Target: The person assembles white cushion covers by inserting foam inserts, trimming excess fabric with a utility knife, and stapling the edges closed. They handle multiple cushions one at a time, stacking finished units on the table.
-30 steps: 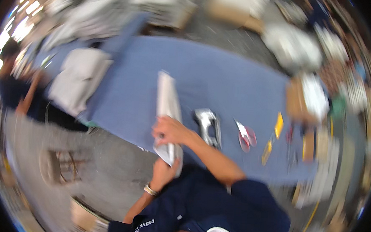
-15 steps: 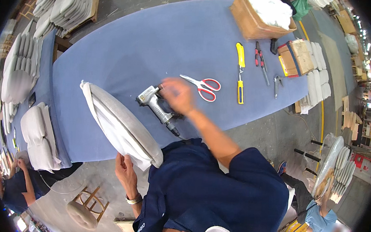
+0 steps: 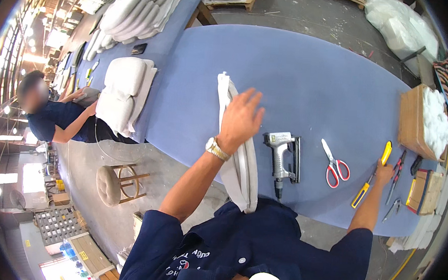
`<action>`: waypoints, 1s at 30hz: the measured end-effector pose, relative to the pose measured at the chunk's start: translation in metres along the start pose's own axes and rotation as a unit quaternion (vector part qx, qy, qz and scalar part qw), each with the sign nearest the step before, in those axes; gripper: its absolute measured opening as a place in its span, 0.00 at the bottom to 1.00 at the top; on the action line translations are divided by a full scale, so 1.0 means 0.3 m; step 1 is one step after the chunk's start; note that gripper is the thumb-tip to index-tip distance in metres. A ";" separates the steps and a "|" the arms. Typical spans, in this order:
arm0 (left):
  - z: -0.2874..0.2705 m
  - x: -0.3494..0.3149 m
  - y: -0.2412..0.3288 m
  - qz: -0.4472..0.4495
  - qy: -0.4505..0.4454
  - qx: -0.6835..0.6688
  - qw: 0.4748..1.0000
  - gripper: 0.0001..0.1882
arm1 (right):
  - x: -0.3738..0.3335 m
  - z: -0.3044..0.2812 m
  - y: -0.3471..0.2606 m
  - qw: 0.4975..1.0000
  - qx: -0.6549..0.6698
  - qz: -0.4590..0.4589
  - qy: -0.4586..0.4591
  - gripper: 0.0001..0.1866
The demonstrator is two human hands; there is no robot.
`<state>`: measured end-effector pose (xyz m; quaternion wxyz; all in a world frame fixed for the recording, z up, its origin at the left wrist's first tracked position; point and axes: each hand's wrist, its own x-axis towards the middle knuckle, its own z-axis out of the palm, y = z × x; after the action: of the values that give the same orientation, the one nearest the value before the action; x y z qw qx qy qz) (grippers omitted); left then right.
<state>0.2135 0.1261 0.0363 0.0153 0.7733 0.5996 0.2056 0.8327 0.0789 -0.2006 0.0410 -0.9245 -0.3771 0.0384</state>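
Two hands: the left hand point(image 3: 242, 113) was held open with fingers spread over the far half of the cushion, nothing seen in its grasp; whether the cushion was touched could not be told. The right hand point(image 3: 384, 173) was lowered to the near end of the yellow cutter point(image 3: 387, 151); how tightly it was closed, and on what, could not be told.
Pale cushion point(image 3: 244, 167): laid across the near edge of the blue table point(image 3: 315, 73), left of the staple gun, its near end brought against the dark shirt point(image 3: 259, 239).
Long axis: run from the shirt toward the far edge, leaned slightly left, the narrower tip pointed away from the body.
Staple gun point(image 3: 278, 156): placed near the near edge, its head turned to the far edge.
Scissors point(image 3: 334, 162): set right of the staple gun, blades pointed toward the far edge, red-and-white handles nearer the body.
Right edge: a yellow screwdriver point(image 3: 360, 195) and pliers point(image 3: 398, 170) were laid on either side of the right hand; a cardboard box point(image 3: 415, 121) was stood farther off, by the table's far right corner.
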 end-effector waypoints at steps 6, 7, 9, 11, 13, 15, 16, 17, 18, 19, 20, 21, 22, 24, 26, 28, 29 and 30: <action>0.053 0.007 -0.218 -0.254 0.081 -0.155 0.951 0.21 | 0.176 0.060 0.187 0.997 0.056 -0.047 -0.026 0.24; 0.048 0.024 -0.218 -0.272 0.086 -0.146 0.947 0.21 | 0.190 0.043 0.173 0.993 0.113 -0.021 -0.035 0.22; 0.044 0.070 -0.227 -0.311 0.096 -0.127 0.937 0.22 | 0.183 0.006 0.103 0.946 0.321 0.008 -0.052 0.17; 0.043 0.049 -0.232 -0.356 0.137 -0.131 0.915 0.20 | 0.064 -0.063 -0.157 0.796 0.601 0.004 -0.078 0.12; 0.050 0.037 -0.224 -0.377 0.131 -0.112 0.910 0.18 | -0.128 -0.197 -0.454 0.705 0.697 -0.024 -0.128 0.13; 0.067 0.050 -0.212 -0.366 0.129 -0.107 0.915 0.17 | -0.313 -0.269 -0.707 0.600 0.775 -0.076 -0.183 0.16; 0.065 0.063 -0.204 -0.350 0.124 -0.088 0.924 0.17 | -0.389 -0.277 -0.815 0.563 0.791 -0.114 -0.211 0.16; 0.063 0.075 -0.202 -0.332 0.118 -0.068 0.933 0.17 | -0.458 -0.277 -0.915 0.524 0.804 -0.151 -0.237 0.17; 0.058 0.086 -0.211 -0.321 0.105 -0.055 0.940 0.16 | -0.520 -0.280 -1.019 0.465 0.826 -0.157 -0.276 0.15; 0.053 0.100 -0.225 -0.311 0.092 -0.043 0.945 0.16 | -0.580 -0.294 -1.110 0.405 0.843 -0.162 -0.315 0.14; 0.051 0.103 -0.238 -0.304 0.079 -0.029 0.949 0.15 | -0.641 -0.321 -1.193 0.387 0.843 -0.162 -0.336 0.13; 0.054 0.105 -0.249 -0.300 0.086 -0.034 0.949 0.15 | -0.697 -0.350 -1.264 0.369 0.843 -0.163 -0.355 0.12; 0.055 0.098 -0.264 -0.300 0.094 -0.036 0.948 0.14 | -0.754 -0.381 -1.324 0.358 0.845 -0.174 -0.358 0.12; 0.062 0.096 -0.276 -0.325 0.113 -0.092 0.935 0.13 | -0.830 -0.422 -1.411 0.360 0.838 -0.199 -0.357 0.12; 0.073 0.088 -0.274 -0.374 0.130 -0.188 0.899 0.13 | -0.888 -0.442 -1.464 0.385 0.824 -0.220 -0.354 0.12; 0.104 0.055 -0.315 -0.389 0.170 -0.328 0.844 0.13 | -0.944 -0.447 -1.492 0.415 0.794 -0.241 -0.372 0.14; 0.118 0.038 -0.336 -0.392 0.189 -0.395 0.809 0.13 | -0.970 -0.444 -1.504 0.430 0.779 -0.252 -0.380 0.15; 0.116 0.042 -0.333 -0.405 0.178 -0.428 0.788 0.13 | -0.985 -0.432 -1.517 0.423 0.779 -0.242 -0.394 0.15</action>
<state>0.1356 0.1736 -0.0187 0.3196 0.3234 0.7003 0.5504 0.3196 0.1901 -0.0124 0.5985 -0.2530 -0.3697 0.6642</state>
